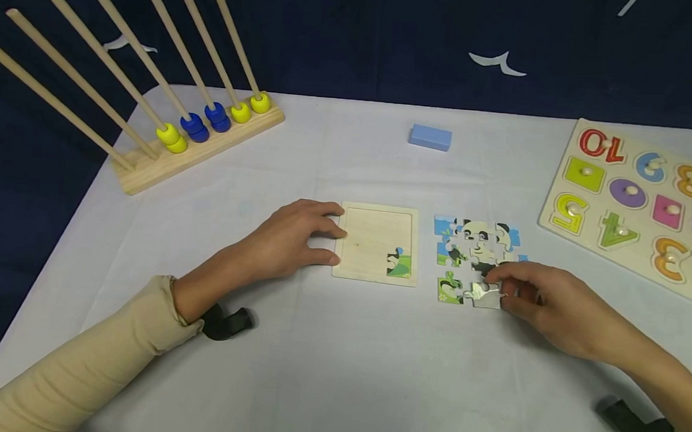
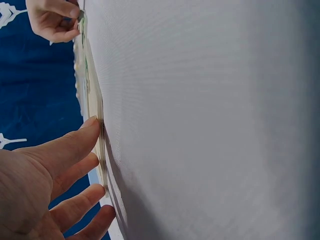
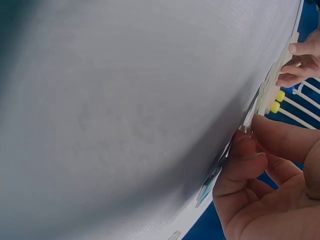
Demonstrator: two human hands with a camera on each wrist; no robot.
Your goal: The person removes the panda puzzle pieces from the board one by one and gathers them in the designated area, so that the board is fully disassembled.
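My left hand [image 1: 296, 239] touches the left edge of a square wooden puzzle tray [image 1: 371, 234], thumb and fingers stretched out along its rim. One green puzzle piece [image 1: 401, 267] lies in the tray's lower right corner. To the right of the tray, several loose panda puzzle pieces [image 1: 477, 235] are laid out close together on the table. My right hand [image 1: 547, 304] pinches a puzzle piece [image 1: 486, 296] with glare on its face, at the lower right of that group. In the right wrist view, the thumb and index fingertip [image 3: 244, 137] meet at the piece.
An abacus [image 1: 206, 146] with tall wooden rods and yellow and blue beads stands at the back left. A blue block [image 1: 430, 137] lies at the back middle. On the right is a number and shape board [image 1: 595, 186] with knobs. Dark straps [image 1: 227, 323] hang by both wrists.
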